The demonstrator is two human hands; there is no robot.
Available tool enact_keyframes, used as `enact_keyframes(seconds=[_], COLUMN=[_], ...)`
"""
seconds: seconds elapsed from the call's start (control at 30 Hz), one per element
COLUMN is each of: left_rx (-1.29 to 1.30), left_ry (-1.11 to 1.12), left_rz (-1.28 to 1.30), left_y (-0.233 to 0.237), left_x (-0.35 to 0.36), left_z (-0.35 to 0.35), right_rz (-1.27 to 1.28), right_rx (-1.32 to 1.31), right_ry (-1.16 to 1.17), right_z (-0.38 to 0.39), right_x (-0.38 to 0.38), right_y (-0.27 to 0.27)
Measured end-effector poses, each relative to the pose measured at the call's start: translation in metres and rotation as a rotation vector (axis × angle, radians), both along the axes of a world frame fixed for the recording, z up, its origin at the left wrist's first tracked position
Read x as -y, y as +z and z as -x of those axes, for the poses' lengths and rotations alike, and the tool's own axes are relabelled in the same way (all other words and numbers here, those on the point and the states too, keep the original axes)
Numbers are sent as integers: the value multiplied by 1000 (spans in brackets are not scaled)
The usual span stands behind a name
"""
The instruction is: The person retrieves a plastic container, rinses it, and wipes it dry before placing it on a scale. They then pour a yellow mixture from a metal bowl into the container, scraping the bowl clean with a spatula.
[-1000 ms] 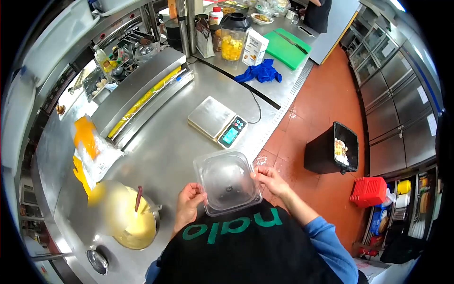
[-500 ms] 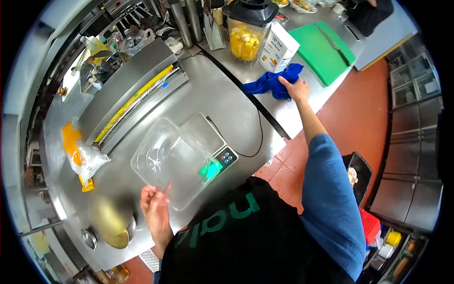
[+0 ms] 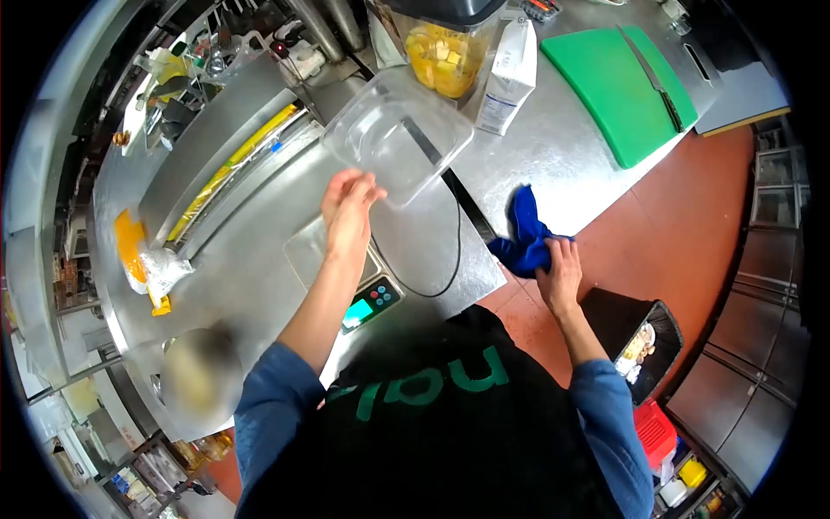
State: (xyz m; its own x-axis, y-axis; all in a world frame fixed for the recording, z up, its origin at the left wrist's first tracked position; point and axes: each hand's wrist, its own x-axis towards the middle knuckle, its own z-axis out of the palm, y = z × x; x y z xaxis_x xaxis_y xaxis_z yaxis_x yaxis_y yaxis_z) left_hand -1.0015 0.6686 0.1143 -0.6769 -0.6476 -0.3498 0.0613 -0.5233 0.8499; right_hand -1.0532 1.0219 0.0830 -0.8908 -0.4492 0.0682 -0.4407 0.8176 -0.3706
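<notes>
My left hand (image 3: pixel 350 212) grips the near corner of a clear plastic container (image 3: pixel 372 112), raised over the counter beside the blender. My right hand (image 3: pixel 562 270) is closed on a bunched blue cloth (image 3: pixel 524 249) at the front edge of the right-hand counter. Below my left forearm sits a digital scale (image 3: pixel 377 298) with a lit green display, and its platform is partly covered by the arm. Behind the container stands a blender jar (image 3: pixel 445 65) of yellow chunks with a black lid. A white carton (image 3: pixel 510 82) is right of the jar.
A knife (image 3: pixel 650 80) lies on the green cutting board (image 3: pixel 588 82). A black cable (image 3: pixel 459 246) loops across the steel counter (image 3: pixel 233 277). The wrap dispenser (image 3: pixel 233 164) stands at the left. On the floor side, a black bin (image 3: pixel 596 311) holds scraps.
My left hand has lifted the container off the scale, forward and right. My right hand has drawn the blue cloth from beside the carton toward the counter's front edge.
</notes>
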Motion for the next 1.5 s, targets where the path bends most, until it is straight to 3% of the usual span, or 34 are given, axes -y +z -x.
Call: enact_keyframes(seconds=[0.07,0.1,0.13,0.2,0.27,0.3,0.33,0.37,0.4,0.43,0.47,0.5,0.6,0.63,0.67,0.8,0.9,1.0,1.03,1.23,1.4,1.47,1.5], left_rx=[-55,-105,-113,114,110,133,137,-95,-343,-275,-83,-93,28,47,188,712,742,810,901,691,675,611,561], left_ry=[-52,-105,-54,-114,-302,-373,-449,-427,-410,-128,15,32,302,532,582,319,129,-250,-295,-331,-363,-71,-16], left_rz=[-22,-21,-6,227,55,-97,-257,-516,-762,-725,-821,-833,-153,37,229,1192,1260,1299,1550,1680,1426,1215,1238], left_y=[-14,-13,-4,19,15,32,50,57,59,9,22,26,26,28,34,3,-3,-29,-48,-55,-34,-24,-5], left_x=[-13,-9,-6,-21,-35,-47,-60,-67,-72,-83,-66,-44,29,51,73,142,143,134,123,108,96,85,75], left_z=[16,12,7,-24,-71,-92,-107,-122,-132,-144,-164,-189,-259,-266,-273,-264,-218,-190,-192,-244,-269,-254,-238], right_rz=[131,510,632,706,889,915,896,803,380,499,329,318,322,265,249,133,142,68,33,-68,-157,-169,-165], right_rx=[357,390,580,464,753,763,824,823,941,253,321,317,285,260,255,37,-8,-101,-166,-115,-70,-43,-30], right_ry=[-199,-141,-227,-137,-137,-11,85,169,339,925,956,954,826,797,793,819,700,620,616,587,609,632,639], right_z=[-10,-15,-16,-13,-21,-24,-32,-55,-68,-84,-102,-110,-126,-129,-132,-147,-160,-163,-159,-131,-119,-122,-125], right_x=[-21,-22,-9,-8,40,58,78,114,138,151,176,186,197,203,205,223,231,231,234,270,267,263,261], right_y=[-2,-2,22,21,84,87,92,113,140,102,129,139,123,119,106,76,76,65,58,41,22,24,24])
